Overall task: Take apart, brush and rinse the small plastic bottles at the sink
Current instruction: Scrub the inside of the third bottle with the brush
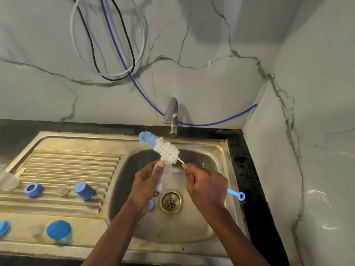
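Found the left grip (148, 182) wrapped round a small clear plastic bottle (163, 176), held tilted over the sink basin (203, 157) just above the drain (171, 201), thumb pressed near the bottle's mouth. Found the right grip (208, 184) pinching the wire stem of a bottle brush (162, 148), fingers curled over its blue handle, looped handle end protruding past the hand toward the basin's right rim. Noted the brush head, white bristles with a blue tip, fully outside the bottle, angled up and left below the tap (172, 116), lowest bristles at the bottle's mouth; contact not determinable. Noted a small blue part (151, 205) in the basin beside the drain, partly hidden under the left wrist. Recorded on the ribbed drainboard (67, 164) to the left: a blue ring cap (33, 189) on its side, a clear round piece (63, 191) beside it, a blue cap (84, 190) nearer the basin. Recorded on the flat front strip of the steel surface: a blue-lidded bottle (59, 232), blurred, and a blue disc (3, 227) cut by the frame edge. Noted a clear bottle body (8, 181) at the far left edge.
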